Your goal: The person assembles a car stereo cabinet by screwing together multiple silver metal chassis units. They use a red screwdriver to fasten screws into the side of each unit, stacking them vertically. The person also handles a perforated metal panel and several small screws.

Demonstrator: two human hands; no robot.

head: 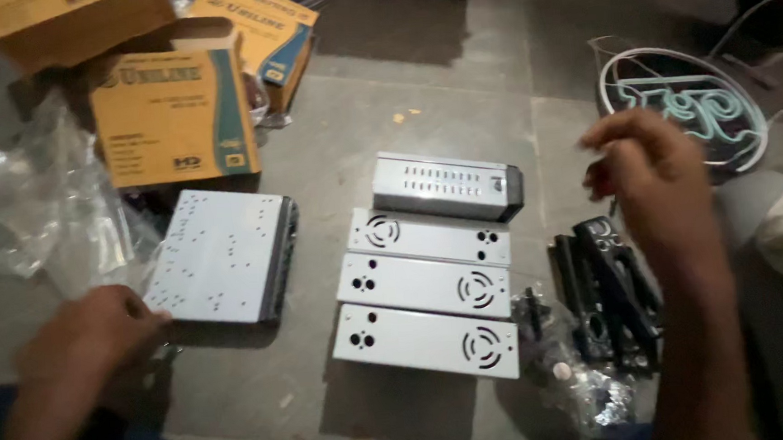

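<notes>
While the right hand (652, 181) hangs in the air above the floor (456, 89), its fingers (617, 129) are curled inward and close together, the tips drawn toward the thumb; whether anything small is pinched there cannot be told through the blur. Just below it lies a heap of black brackets (609, 293), with a clear bag of small hardware (592, 393) beside them. The left hand (86, 343) rests low at the near left, fingers bent and loosely gathered, its knuckles touching the near corner of a flat grey metal case (221, 253) dotted with holes; what it grips, if anything, is hidden. Between the hands, three grey panels with round vent cutouts (424, 313) lie in a row, and a slotted metal box (448, 185) sits behind them. Yellow cardboard boxes (172, 116) and crumpled clear plastic (19, 206) fill the far left.
</notes>
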